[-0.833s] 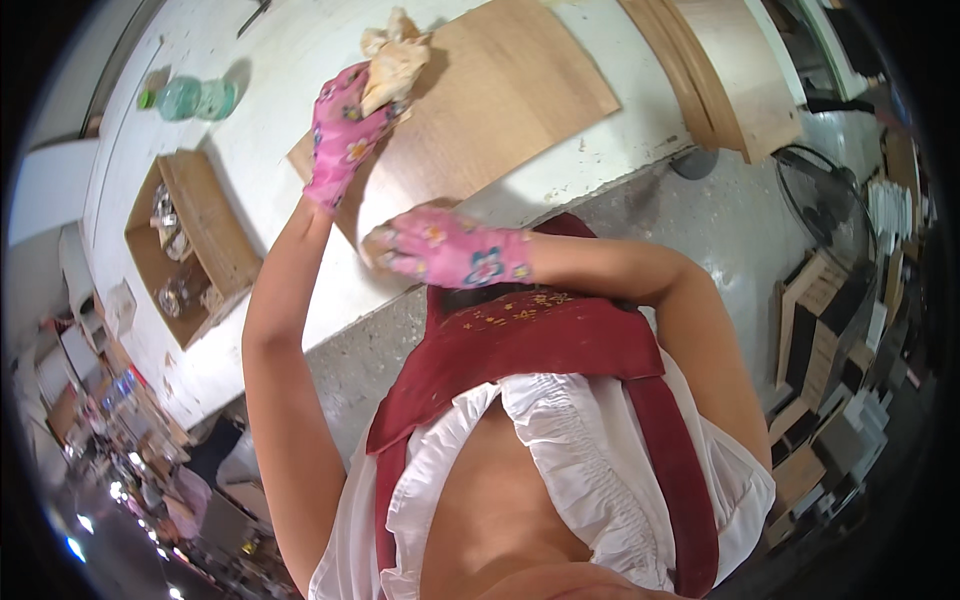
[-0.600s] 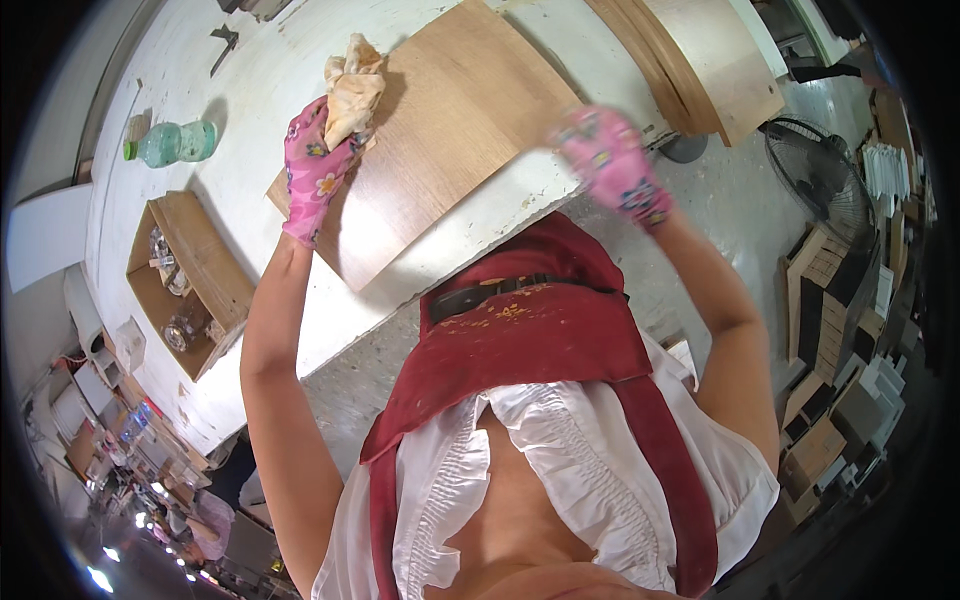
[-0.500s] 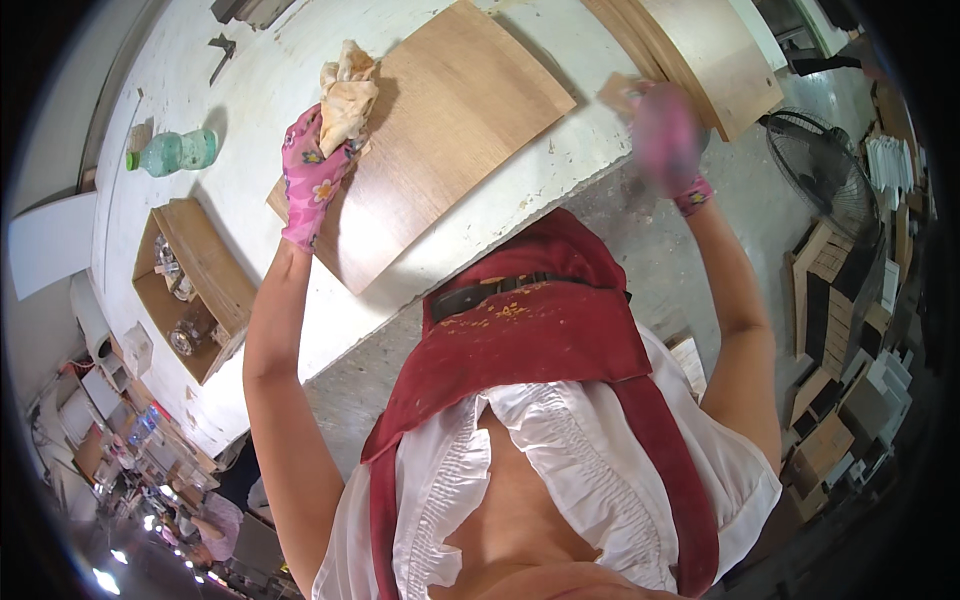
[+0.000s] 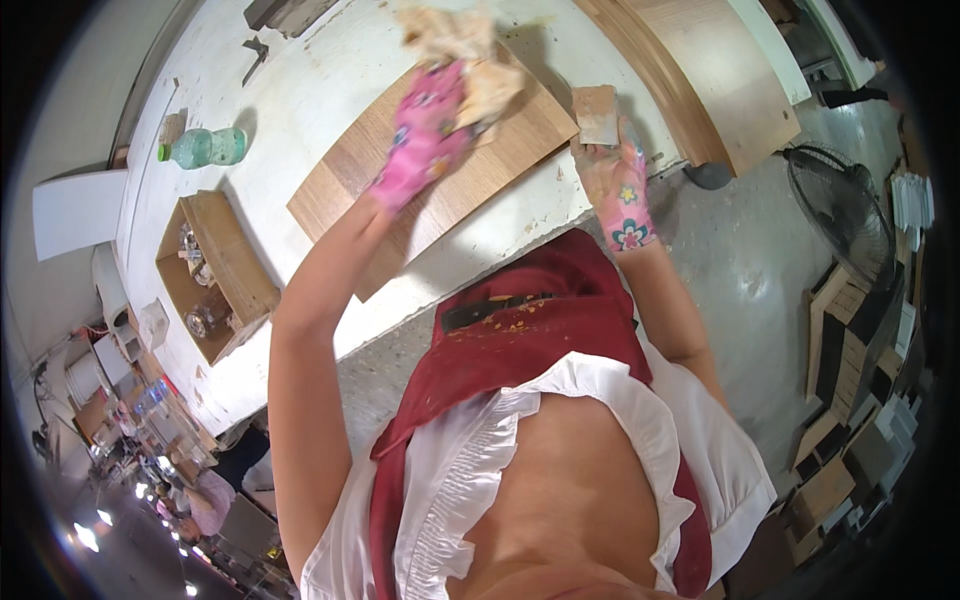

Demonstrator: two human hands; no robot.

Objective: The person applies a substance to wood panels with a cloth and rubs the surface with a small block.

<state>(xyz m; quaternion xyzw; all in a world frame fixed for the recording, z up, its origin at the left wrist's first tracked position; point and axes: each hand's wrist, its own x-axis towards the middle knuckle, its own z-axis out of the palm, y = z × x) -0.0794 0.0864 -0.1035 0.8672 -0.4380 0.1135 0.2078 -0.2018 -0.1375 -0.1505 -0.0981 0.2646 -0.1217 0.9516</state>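
A crumpled cream cloth (image 4: 490, 85), smeared by motion, is gripped by my left hand (image 4: 428, 135) in its pink flowered glove. It lies over the far part of a wood-grain panel (image 4: 350, 185), which rests flat on the white table (image 4: 285, 130). My right hand (image 4: 615, 185), gloved the same way, is by the panel's right corner at the table's edge. Its fingers are closed on a small tan block (image 4: 597, 112), flat-faced and held upright.
Stacked wood-grain boards (image 4: 690, 80) lie at the table's right end. On the left stand a green-tinted plastic bottle (image 4: 210, 147) and an open cardboard box (image 4: 225, 265) with clear items inside. A black fan (image 4: 845, 205) stands on the floor at right. Another person (image 4: 210, 500) is far off at lower left.
My left hand has swept the cloth to the right and away across the panel. My right hand has come left with the block, from the stacked boards to the panel's corner.
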